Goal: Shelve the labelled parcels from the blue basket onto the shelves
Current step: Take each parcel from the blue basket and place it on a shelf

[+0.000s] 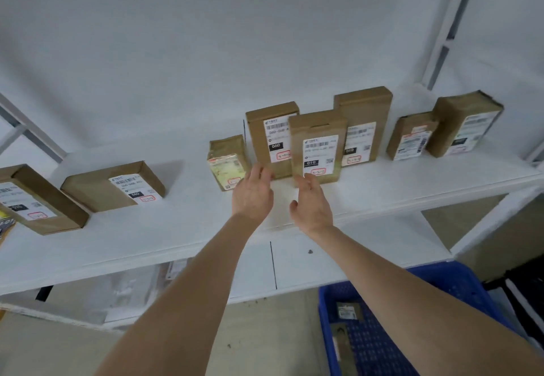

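We see white shelf (182, 228) against white wall (206, 52) | our left hand (253, 196) and right hand (313, 208) spread, gripping nothing | blue basket (326, 325) below

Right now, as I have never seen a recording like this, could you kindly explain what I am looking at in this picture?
There is no machine here. A person wears a camera on the head, so the single picture looks forward and down along both bare arms. The left hand and the right hand reach over a white shelf, fingers relaxed, holding nothing. The right hand's fingertips are at the foot of a brown box that stands upright, its label marked 010; I cannot tell whether they touch it. Other labelled boxes stand behind and beside it, and a flat box lies farther left. Low on the right is the blue basket, with a couple of parcels inside, not yet shelved.
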Motion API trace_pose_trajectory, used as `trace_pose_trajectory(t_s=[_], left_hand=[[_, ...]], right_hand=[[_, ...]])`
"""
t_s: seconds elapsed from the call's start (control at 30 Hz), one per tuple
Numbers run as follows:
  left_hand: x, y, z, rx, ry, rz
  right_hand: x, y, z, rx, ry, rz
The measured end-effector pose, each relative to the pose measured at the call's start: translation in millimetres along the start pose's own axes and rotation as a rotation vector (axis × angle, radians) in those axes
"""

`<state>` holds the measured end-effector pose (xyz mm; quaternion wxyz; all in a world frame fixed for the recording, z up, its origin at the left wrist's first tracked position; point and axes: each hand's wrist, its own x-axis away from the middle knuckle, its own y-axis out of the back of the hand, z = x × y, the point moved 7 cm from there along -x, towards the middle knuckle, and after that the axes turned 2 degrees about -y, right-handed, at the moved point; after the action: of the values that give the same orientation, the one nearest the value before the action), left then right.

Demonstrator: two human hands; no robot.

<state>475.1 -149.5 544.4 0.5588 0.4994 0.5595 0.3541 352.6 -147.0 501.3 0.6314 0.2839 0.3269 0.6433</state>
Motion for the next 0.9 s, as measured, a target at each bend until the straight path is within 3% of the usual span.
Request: trace_pose_trajectory(t_s=[0.2, 0.4, 0.9], left_hand=[[37.6, -43.6, -125.9, 0.103, 0.066, 0.102], [71.1, -113.2, -214.8, 0.17, 0.164, 0.454], [129.8, -362.5, -332.8, 0.281, 0.165, 0.874]], right_hand=[[42.3, 60.5, -104.9, 0.056, 0.034, 0.023], [76.1, 90.5, -215.1, 0.104, -0.053, 0.085], [126.0, -6.9, -472.5, 0.219, -0.432, 0.47]])
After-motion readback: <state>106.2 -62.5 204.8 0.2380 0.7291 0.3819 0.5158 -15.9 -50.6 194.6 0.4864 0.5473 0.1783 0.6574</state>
